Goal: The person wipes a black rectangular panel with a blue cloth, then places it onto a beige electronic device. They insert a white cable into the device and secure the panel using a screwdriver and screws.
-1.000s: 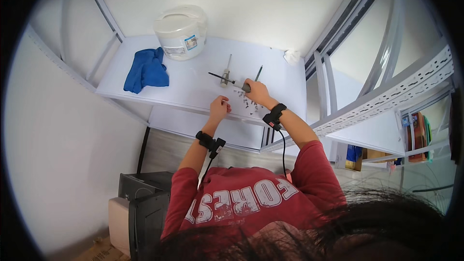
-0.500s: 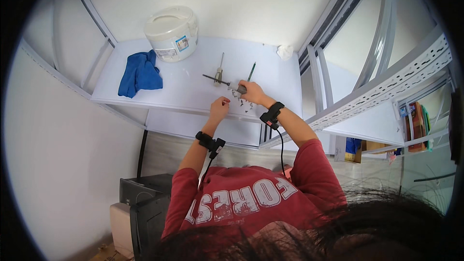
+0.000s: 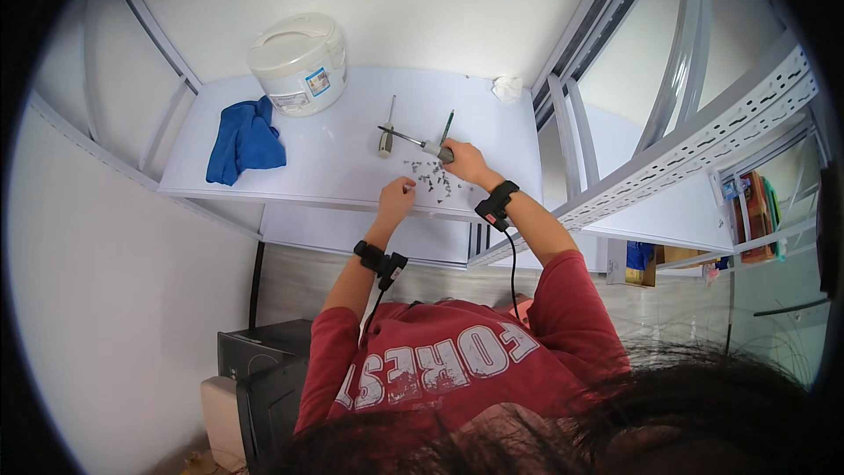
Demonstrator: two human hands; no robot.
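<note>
Grips driver (image 3: 428, 148) by the handle in closed right fingers (image 3: 457, 147), over the shelf (image 3: 325, 163); aims its shaft left and slightly away, crossing in view a second driver (image 3: 385, 143), laid tip away; holds left fingers (image 3: 404, 184) half open, seemingly empty, just beside the screws (image 3: 430, 180) and nearer to that second driver.

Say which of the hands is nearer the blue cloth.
Left. The left hand is near the front edge of the shelf, right of the blue cloth; the right hand is farther right, holding a screwdriver.
</note>
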